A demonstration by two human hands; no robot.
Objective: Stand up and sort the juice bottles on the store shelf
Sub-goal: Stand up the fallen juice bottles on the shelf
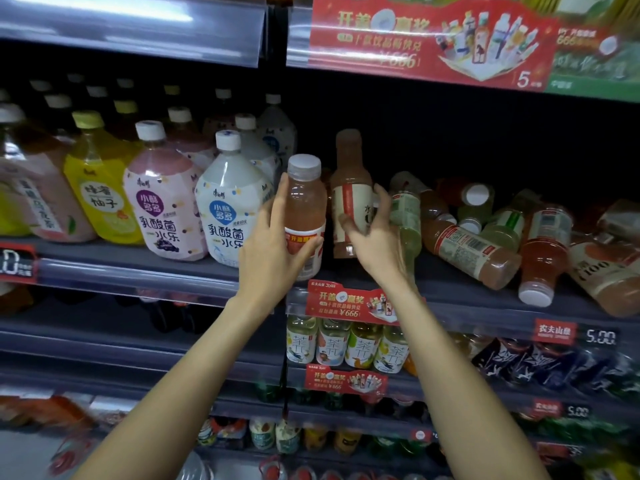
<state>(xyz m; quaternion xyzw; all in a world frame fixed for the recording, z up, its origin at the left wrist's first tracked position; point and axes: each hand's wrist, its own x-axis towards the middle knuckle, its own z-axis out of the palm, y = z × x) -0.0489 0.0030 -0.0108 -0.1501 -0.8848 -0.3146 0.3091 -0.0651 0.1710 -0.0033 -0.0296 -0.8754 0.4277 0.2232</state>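
My left hand (277,244) grips an upright white-capped pink juice bottle (304,202); my right hand (374,233) wraps a taller pink bottle (348,188) (also upright) beside it.

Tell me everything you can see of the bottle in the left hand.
The clear plastic bottle of pinkish-orange juice stands upright at the shelf's front edge, with a translucent whitish screw cap and a red-and-white label on its lower half. The left hand grips it around the label, thumb in front. It stands just right of the large white-labelled bottle; contact there is unclear.

left hand (277,244), right hand (370,233) gripping (arms raised)
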